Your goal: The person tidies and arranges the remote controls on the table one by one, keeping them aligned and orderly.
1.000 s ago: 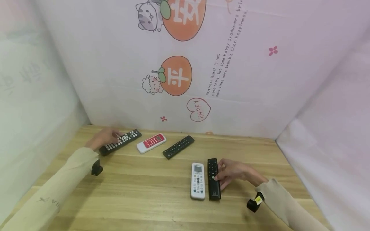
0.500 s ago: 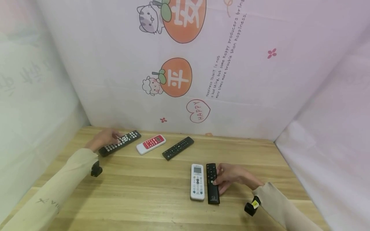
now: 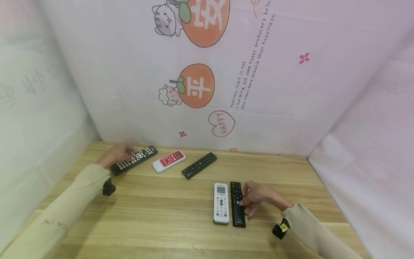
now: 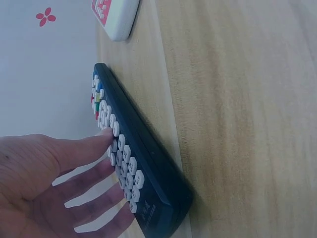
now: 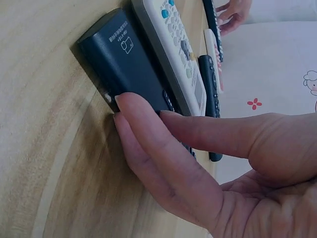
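At the back left, the left hand [image 3: 121,153] holds a black remote with white buttons [image 3: 140,155]. In the left wrist view its thumb lies on the buttons of that remote [image 4: 143,144], the other fingers along the far side. On the right, the right hand [image 3: 257,194] pinches a long black remote [image 3: 239,216], thumb on its face and fingers at its right edge. This remote [image 5: 133,59] lies close beside a white remote with a grey screen [image 3: 221,208], nearly parallel to it; both look flat on the table.
A red and white remote [image 3: 169,161] and a smaller black remote [image 3: 199,165] lie slanted on the wooden table [image 3: 155,216], between the hands and near the back edge. Printed white cloth [image 3: 275,126] rises behind the table, with pale cloth on both sides.
The right hand and its black remote have shifted slightly toward the table's front and closer to the white remote. The left hand stays in place on its remote.
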Available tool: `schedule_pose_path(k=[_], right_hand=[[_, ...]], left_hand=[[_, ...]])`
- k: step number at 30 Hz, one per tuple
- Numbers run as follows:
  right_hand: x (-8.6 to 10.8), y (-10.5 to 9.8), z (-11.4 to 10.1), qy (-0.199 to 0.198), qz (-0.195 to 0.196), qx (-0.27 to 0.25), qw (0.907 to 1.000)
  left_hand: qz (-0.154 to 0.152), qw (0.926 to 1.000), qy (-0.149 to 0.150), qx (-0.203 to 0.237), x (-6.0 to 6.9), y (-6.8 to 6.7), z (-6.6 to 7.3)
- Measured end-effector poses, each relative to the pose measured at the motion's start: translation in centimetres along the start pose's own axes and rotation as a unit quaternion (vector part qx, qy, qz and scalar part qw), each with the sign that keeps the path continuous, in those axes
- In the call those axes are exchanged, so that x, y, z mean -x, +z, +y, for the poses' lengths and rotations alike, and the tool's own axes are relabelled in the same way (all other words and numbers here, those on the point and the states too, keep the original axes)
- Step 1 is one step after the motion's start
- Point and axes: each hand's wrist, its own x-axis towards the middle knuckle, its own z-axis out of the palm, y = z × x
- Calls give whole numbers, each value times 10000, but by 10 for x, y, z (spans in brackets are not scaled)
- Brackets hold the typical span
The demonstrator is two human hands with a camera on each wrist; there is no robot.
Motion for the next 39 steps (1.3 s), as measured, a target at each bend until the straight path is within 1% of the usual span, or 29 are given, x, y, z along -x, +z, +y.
schedule_pose_path(k=[7,10,16,22,25,29,33,37,39], right_hand=[[0,-1,1,14,22,128,9999],[1,-1,1,6,19,206,9998],[2,0,0,29,-11,292,9996],[1,-1,-1,11,21,360,9993],[0,-3,-1,3,34,370,9993],[0,-4,-3,-25,49,461,9989],[-1,-6,-7,-157,213,724,9970],[-4,-8,-10,-339,474,933,9939],[-6,-9,-11,-368,555,971,9930]], left_hand=[[-29,9999,109,51,-1,0,1],[-62,10000,48,25,0,-1,2],[-105,9997,-73,-204,-1,-1,4],[-110,9999,19,-111,-1,-1,4],[-111,9999,-2,-47,0,-1,4],[-121,9999,-2,-116,0,-1,4],[-108,9997,29,-196,0,-2,4],[-93,9998,51,-170,0,-1,4],[-101,9999,21,-132,0,-1,4]])
